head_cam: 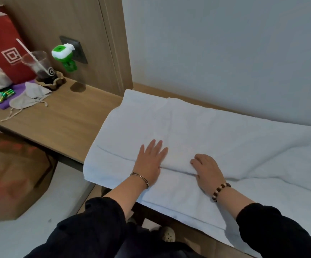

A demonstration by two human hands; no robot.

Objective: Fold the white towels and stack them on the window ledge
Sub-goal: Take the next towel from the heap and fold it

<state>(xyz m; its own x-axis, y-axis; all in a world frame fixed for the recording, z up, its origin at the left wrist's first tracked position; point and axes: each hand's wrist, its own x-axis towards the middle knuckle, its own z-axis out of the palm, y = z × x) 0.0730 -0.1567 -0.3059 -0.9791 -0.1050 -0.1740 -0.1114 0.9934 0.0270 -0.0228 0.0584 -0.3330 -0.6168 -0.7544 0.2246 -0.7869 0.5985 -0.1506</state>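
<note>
At the centre of the frame, the white towel lies spread across the wooden ledge, with the left hand pressed flat on it, fingers straight and apart, and the right hand just beside, fingers curled onto the towel's folded edge.
</note>
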